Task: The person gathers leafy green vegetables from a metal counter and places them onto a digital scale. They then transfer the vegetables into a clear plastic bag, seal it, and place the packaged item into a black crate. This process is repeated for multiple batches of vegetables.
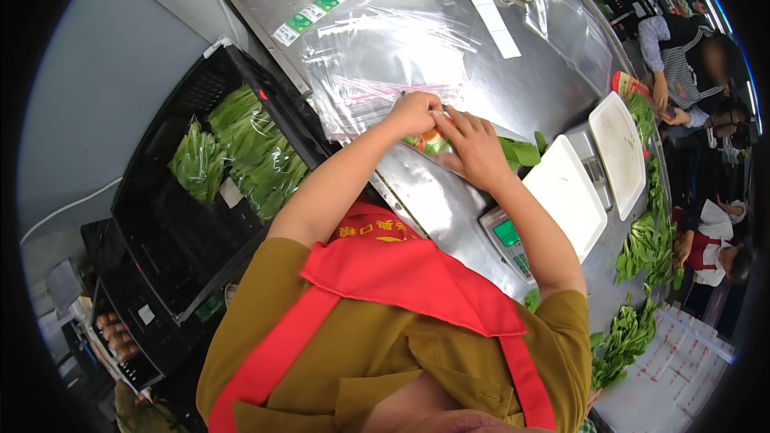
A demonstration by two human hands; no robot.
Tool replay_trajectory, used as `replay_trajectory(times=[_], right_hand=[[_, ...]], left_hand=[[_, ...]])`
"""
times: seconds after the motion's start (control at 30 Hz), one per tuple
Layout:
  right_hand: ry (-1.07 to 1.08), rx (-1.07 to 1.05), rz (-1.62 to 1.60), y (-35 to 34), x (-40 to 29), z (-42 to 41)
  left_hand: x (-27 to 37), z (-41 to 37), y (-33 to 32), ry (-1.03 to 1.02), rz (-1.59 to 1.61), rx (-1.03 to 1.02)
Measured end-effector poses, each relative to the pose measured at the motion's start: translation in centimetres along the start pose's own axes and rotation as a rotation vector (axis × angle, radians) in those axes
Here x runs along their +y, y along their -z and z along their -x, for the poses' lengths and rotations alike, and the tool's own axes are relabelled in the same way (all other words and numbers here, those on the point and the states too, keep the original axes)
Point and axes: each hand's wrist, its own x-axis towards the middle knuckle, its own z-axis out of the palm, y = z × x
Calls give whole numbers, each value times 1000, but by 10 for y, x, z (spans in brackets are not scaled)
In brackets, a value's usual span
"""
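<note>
A clear plastic bag with a colourful print [432, 142] and leafy greens [518, 153] in it lies at the near edge of the steel table [421, 183]. My left hand [416, 114] pinches its upper left end. Spread over the bag, my right hand [478, 147] has its fingertips close to the left ones; whether it grips the film is hard to tell. Beyond both hands are flat clear bags [391, 54] in a pile. A strip of green and white labels [328, 1] crosses them.
At right stand a digital scale [511, 240] with a white tray [568, 192] and a second tray [619, 156]. Loose greens [643, 246] line the far right edge. A black crate [180, 252] holds bagged greens [252, 150] at left. Co-workers [686, 60] stand across the table.
</note>
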Motion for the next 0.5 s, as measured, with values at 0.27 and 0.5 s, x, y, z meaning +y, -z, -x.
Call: replay_trajectory(times=[0.27, 0.5], right_hand=[[122, -136, 115, 5, 15, 10], [163, -115, 51, 3, 28, 3]], left_hand=[[-14, -26, -3, -50, 150, -144], [17, -11, 6, 11, 99, -161]])
